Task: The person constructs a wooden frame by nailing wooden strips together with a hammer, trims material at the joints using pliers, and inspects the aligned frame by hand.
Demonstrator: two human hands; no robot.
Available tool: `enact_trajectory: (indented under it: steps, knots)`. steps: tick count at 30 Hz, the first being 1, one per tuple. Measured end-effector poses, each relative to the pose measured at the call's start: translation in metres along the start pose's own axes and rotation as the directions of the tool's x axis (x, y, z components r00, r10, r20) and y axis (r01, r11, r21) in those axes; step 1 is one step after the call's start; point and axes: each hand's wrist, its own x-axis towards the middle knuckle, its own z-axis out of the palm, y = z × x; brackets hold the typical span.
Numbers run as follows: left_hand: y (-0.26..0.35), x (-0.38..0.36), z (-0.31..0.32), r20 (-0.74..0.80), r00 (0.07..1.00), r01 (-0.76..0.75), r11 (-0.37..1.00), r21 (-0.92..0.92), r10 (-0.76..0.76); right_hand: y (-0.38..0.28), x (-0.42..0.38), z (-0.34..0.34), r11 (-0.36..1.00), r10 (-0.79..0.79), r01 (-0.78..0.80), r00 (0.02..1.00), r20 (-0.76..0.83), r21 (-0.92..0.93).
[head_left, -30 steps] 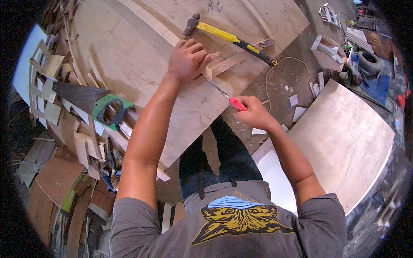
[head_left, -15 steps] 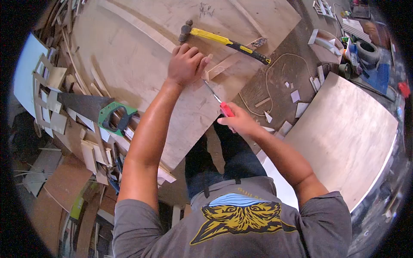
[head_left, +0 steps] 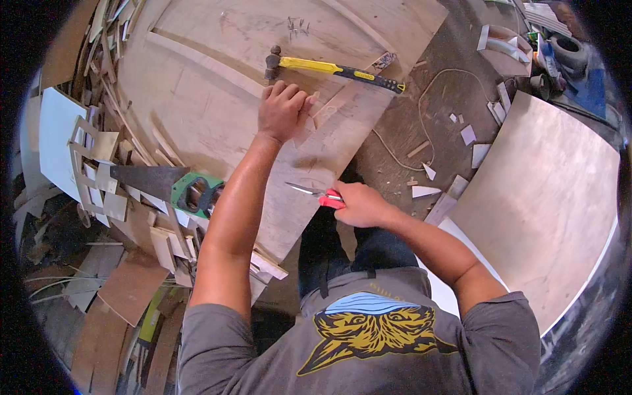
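Observation:
My left hand (head_left: 284,112) is closed at the end of a wooden strip (head_left: 204,62) on the plywood sheet (head_left: 197,112); what its fingers grip is hard to make out. Below and to the right, my right hand (head_left: 359,203) is wrapped round the red handles of a cutting tool (head_left: 331,199), whose metal blades point left over the sheet's edge. A hammer (head_left: 316,64) with a yellow and black handle lies just above my left hand. Another wooden strip (head_left: 345,99) runs up to the right beneath the hammer's handle.
A green-handled saw (head_left: 187,191) lies left of my left forearm among wood offcuts (head_left: 164,247). Small metal pieces (head_left: 298,27) lie at the top of the sheet. At right are a curved plywood panel (head_left: 546,197), a cord (head_left: 421,118) and floor scraps.
My right hand has drawn back down, away from my left hand, and the tool's blades now point left and show apart. The whole view has shifted slightly.

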Motion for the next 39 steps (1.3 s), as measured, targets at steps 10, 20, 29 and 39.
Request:
enact_trajectory:
  steps: [10,20,29,39]
  knots:
    - [-0.011,-0.009,-0.013,-0.085,0.996,-0.002,0.979,-0.204,-0.016,-0.037,0.001,0.03,0.953,-0.262,0.138,0.822,-0.505,-0.27]
    - [-0.016,-0.135,-0.129,-0.318,0.709,0.599,0.775,-0.202,-0.63,-0.135,0.111,0.09,0.845,-0.385,-0.036,0.652,-0.653,-0.534]
    - [-0.037,-0.291,-0.243,-0.023,0.214,0.905,0.207,-0.371,-0.977,-0.214,0.106,0.169,0.834,-0.543,0.393,0.705,-0.456,-0.387]
    - [-0.021,-0.372,-0.239,0.267,0.284,0.886,0.358,0.295,-0.921,-0.241,0.147,0.301,0.94,-0.328,0.341,0.899,-0.289,-0.008]
